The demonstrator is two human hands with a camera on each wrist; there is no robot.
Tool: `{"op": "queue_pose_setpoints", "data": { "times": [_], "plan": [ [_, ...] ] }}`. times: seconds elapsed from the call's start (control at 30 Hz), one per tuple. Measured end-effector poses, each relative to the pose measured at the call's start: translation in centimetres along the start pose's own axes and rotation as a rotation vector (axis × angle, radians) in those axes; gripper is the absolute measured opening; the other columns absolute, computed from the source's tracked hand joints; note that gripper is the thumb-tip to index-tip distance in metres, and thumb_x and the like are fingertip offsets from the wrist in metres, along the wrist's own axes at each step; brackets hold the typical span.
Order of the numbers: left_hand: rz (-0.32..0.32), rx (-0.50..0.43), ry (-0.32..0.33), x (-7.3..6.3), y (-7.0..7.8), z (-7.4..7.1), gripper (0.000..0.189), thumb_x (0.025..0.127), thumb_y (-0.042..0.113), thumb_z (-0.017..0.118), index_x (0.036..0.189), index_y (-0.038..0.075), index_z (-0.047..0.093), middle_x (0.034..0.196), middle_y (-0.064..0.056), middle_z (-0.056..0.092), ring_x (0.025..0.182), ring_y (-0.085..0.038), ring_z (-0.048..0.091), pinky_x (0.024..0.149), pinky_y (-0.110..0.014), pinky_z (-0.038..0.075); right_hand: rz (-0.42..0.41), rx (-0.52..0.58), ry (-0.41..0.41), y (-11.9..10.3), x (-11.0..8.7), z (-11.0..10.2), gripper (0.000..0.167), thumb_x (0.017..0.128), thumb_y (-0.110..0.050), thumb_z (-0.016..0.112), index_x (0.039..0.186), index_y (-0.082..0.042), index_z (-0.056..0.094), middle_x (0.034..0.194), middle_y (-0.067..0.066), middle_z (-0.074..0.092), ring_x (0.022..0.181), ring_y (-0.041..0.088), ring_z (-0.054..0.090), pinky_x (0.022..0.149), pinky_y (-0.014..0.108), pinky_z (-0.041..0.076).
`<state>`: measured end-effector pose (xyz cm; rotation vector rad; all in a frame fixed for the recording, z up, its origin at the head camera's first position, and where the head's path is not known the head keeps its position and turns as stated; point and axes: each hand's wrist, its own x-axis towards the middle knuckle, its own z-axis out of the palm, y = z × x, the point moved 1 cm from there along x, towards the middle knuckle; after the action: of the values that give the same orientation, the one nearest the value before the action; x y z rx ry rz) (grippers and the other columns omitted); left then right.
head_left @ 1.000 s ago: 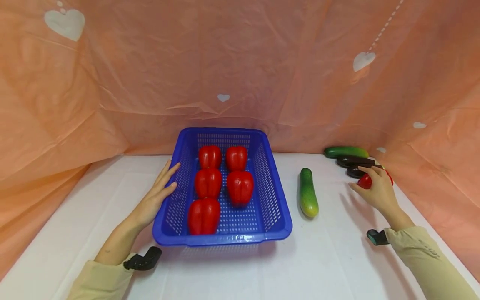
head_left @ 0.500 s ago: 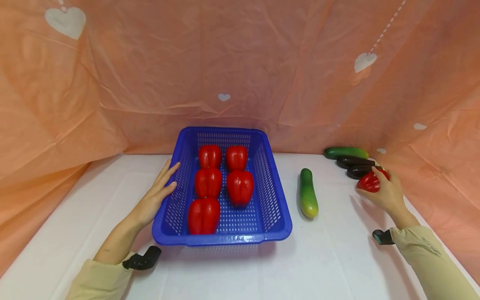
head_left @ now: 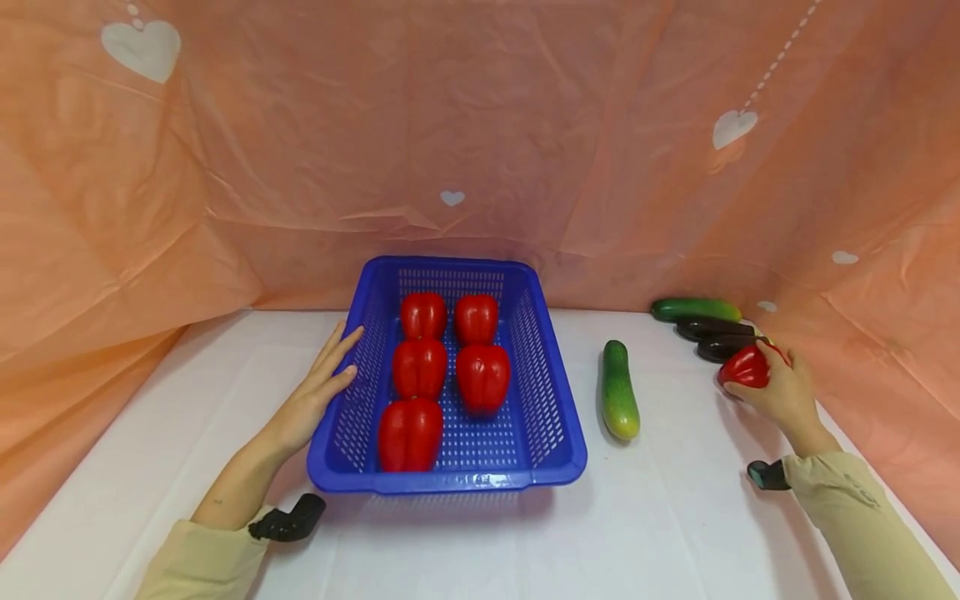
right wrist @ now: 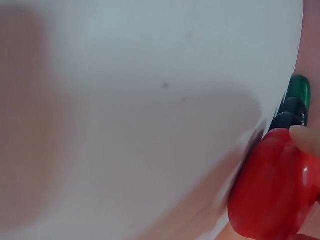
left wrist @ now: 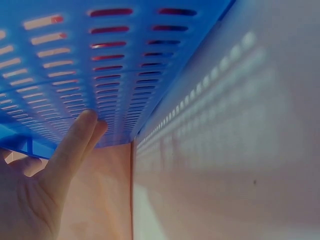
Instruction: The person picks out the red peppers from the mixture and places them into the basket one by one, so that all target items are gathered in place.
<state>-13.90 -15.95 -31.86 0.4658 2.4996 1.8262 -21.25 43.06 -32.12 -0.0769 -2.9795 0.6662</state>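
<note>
At the far right of the head view, my right hand (head_left: pixel 785 396) grips a red bell pepper (head_left: pixel 745 367), thumb on its near side and fingers over its far side. The right wrist view shows this pepper large, with a fingertip (right wrist: pixel 302 136) on its upper end. My left hand (head_left: pixel 303 408) lies against the left wall of a blue plastic basket (head_left: pixel 558 400), its fingers fairly straight along the rim. In the left wrist view the thumb (left wrist: pixel 75 140) touches the slotted wall. Several red bell peppers (head_left: pixel 482 377) sit in two columns inside the basket.
A green cucumber (head_left: pixel 619 390) lies on the white tablecloth (head_left: pixel 675 500) right of the basket. Behind the gripped pepper, two dark eggplants (head_left: pixel 714 327) and another cucumber (head_left: pixel 695 309) lie in a row. An orange cloth (head_left: pixel 495 125) hangs at the back and sides.
My right hand has moved slightly right and now leaves more of the red bell pepper in sight between thumb and fingers. My left hand stays at the basket's wall.
</note>
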Motion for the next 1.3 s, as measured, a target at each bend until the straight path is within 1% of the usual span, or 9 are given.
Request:
{"op": "queue_pose_setpoints", "data": {
  "times": [0.17, 0.3, 0.5, 0.7, 0.93, 1.13, 1.3],
  "plan": [
    [-0.001, -0.001, 0.000, 0.0, -0.1, 0.0, 0.055, 0.102, 0.017, 0.036, 0.153, 0.004, 0.019, 0.161, -0.014, -0.011, 0.146, -0.037, -0.015, 0.108, -0.069, -0.010, 0.014, 0.010, 0.013, 0.1, 0.0, 0.2, 0.086, 0.081, -0.011, 0.072, 0.145, 0.010, 0.019, 0.139, 0.046, 0.012, 0.124, 0.064, 0.017, 0.085, 0.074, 0.038],
    [0.006, -0.001, 0.003, 0.0, -0.1, 0.1, 0.055, 0.101, 0.016, 0.036, 0.152, 0.003, 0.019, 0.161, -0.015, -0.010, 0.146, -0.038, -0.015, 0.108, -0.069, -0.010, 0.001, 0.010, 0.028, 0.0, -0.3, 0.3, 0.085, 0.080, -0.009, 0.072, 0.145, 0.012, 0.021, 0.137, 0.045, 0.015, 0.121, 0.063, 0.021, 0.085, 0.073, 0.039],
    [0.015, -0.013, 0.011, -0.2, -0.1, 0.2, 0.054, 0.101, 0.014, 0.035, 0.151, 0.001, 0.021, 0.160, -0.017, -0.010, 0.146, -0.039, -0.014, 0.108, -0.068, -0.009, -0.011, -0.018, 0.017, -0.3, -0.7, 0.3, 0.083, 0.079, -0.010, 0.073, 0.143, 0.012, 0.025, 0.132, 0.045, 0.020, 0.116, 0.062, 0.024, 0.080, 0.070, 0.044],
    [0.008, -0.008, 0.010, -0.1, -0.1, 0.1, 0.054, 0.102, 0.014, 0.035, 0.152, 0.001, 0.020, 0.161, -0.016, -0.010, 0.146, -0.038, -0.014, 0.108, -0.068, -0.009, -0.019, -0.016, 0.006, -0.6, -0.7, 0.2, 0.084, 0.079, -0.010, 0.074, 0.144, 0.011, 0.025, 0.134, 0.045, 0.020, 0.118, 0.063, 0.023, 0.080, 0.070, 0.044],
    [0.001, -0.019, 0.007, 0.1, -0.1, 0.1, 0.055, 0.101, 0.014, 0.035, 0.152, 0.002, 0.019, 0.160, -0.016, -0.011, 0.146, -0.037, -0.015, 0.108, -0.068, -0.010, -0.086, -0.011, 0.036, -1.2, -0.9, 0.0, 0.086, 0.075, -0.007, 0.076, 0.144, 0.009, 0.027, 0.134, 0.044, 0.023, 0.119, 0.062, 0.024, 0.078, 0.070, 0.045],
    [0.008, -0.022, 0.004, 0.1, -0.1, 0.2, 0.054, 0.101, 0.014, 0.035, 0.152, 0.001, 0.019, 0.160, -0.017, -0.011, 0.146, -0.038, -0.015, 0.108, -0.068, -0.010, -0.152, -0.008, 0.091, -2.5, -1.2, 0.0, 0.082, 0.075, -0.006, 0.076, 0.142, 0.008, 0.032, 0.134, 0.042, 0.027, 0.119, 0.060, 0.027, 0.080, 0.072, 0.042],
    [0.012, -0.029, 0.007, 0.1, -0.1, 0.1, 0.054, 0.101, 0.014, 0.035, 0.152, 0.001, 0.020, 0.160, -0.016, -0.011, 0.146, -0.038, -0.015, 0.109, -0.067, -0.010, -0.191, 0.013, 0.089, -3.6, -1.1, 0.1, 0.083, 0.075, -0.006, 0.077, 0.143, 0.005, 0.031, 0.140, 0.039, 0.025, 0.124, 0.059, 0.026, 0.082, 0.072, 0.041]
  ]
}}
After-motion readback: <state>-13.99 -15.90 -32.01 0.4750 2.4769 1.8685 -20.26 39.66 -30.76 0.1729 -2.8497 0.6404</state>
